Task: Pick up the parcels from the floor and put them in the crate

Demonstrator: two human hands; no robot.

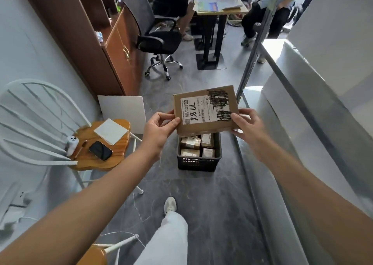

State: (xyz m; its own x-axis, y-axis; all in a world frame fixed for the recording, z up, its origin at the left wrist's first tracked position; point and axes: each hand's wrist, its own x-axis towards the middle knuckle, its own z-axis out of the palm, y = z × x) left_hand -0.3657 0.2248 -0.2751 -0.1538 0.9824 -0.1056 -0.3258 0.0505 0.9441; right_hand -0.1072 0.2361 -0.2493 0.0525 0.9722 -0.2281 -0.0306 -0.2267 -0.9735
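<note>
Grey stone-look floor [201,194], narrow aisle. White wire-back chair with wooden seat [119,159] on the left, grey metal shelving [302,95] on the right. Black plastic crate [198,161] on the floor between, part full of small boxes. Flat brown cardboard parcel with white label [203,111] up in the air above it, pinched at opposite ends by left hand [159,127] and right hand [246,125], both arms stretched forward.
</note>
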